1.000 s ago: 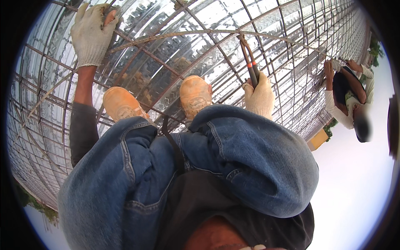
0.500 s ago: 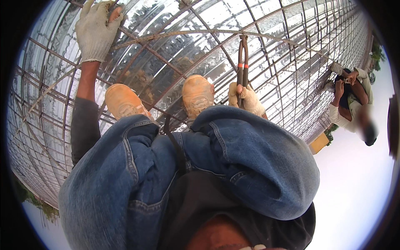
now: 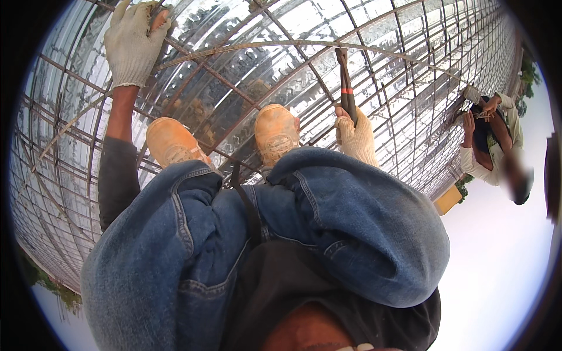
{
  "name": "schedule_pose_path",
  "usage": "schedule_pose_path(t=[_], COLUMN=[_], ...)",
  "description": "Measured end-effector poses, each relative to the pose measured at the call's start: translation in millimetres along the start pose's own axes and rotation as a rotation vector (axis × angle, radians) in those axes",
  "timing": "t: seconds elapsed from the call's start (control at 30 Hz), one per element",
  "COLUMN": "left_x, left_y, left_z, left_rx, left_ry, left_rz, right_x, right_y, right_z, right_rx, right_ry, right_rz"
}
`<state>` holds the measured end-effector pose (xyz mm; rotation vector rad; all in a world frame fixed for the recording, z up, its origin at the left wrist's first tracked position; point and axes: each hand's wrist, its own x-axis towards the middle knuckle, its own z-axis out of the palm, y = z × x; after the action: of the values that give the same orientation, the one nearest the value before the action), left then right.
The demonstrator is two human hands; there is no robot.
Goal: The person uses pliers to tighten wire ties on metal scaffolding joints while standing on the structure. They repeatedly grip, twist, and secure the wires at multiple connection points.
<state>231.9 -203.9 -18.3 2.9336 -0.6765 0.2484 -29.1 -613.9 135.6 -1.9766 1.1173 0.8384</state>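
Observation:
My right hand [image 3: 356,136], in a pale knit glove with the thumb tip bare, is closed around the dark handles of long pincers [image 3: 346,93]. Red bands mark the handles, which lie close together. The pincers' jaws are up against a curved steel bar [image 3: 293,43] of the mesh. At the upper left, my left hand [image 3: 136,47] wears a similar glove, its thumb tip also bare. It lies over a crossing of the steel bars, fingers bent around a bar. The fingertips are partly hidden at the picture's top edge.
Bar mesh [image 3: 234,90] spreads over shiny corrugated metal sheeting [image 3: 202,29]. My dusty orange shoes [image 3: 277,131] stand on it, below my bent knees in jeans [image 3: 357,222]. At the right a co-worker [image 3: 494,134] crouches on the mesh, hands together. A yellow block [image 3: 448,200] shows beyond the edge.
The pincers' handles have come together, and my right hand has moved slightly up and right along them. My left hand stays almost still. The co-worker's hands have shifted a little.

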Motion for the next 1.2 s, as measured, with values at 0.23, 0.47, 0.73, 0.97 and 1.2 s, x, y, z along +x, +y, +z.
schedule_pose_path(t=[0.23,0.47,0.73,0.97,1.2], left_x=[-0.1,-0.8,0.4,-0.4,-1.0], left_y=[-1.3,-2.1,1.6,-0.5,1.2], left_z=[-4.1,0.4,-4.8,-4.8,-5.5], left_rx=[-0.059,-0.003,-0.046,-0.077,-0.065], left_ry=[-0.016,-0.042,-0.017,0.001,-0.007], left_rz=[-0.005,-0.022,-0.020,-0.014,-0.023], right_x=[13.9,6.0,5.4,25.6,10.5], right_y=[45.7,14.9,-2.9,5.9,8.3], right_z=[37.3,17.4,-0.2,-19.8,27.1], right_rx=[1.345,0.676,-0.653,0.527,1.239], right_ry=[-0.628,-0.242,0.421,-0.385,-0.505], right_rz=[0.079,0.186,-0.298,0.023,0.132])
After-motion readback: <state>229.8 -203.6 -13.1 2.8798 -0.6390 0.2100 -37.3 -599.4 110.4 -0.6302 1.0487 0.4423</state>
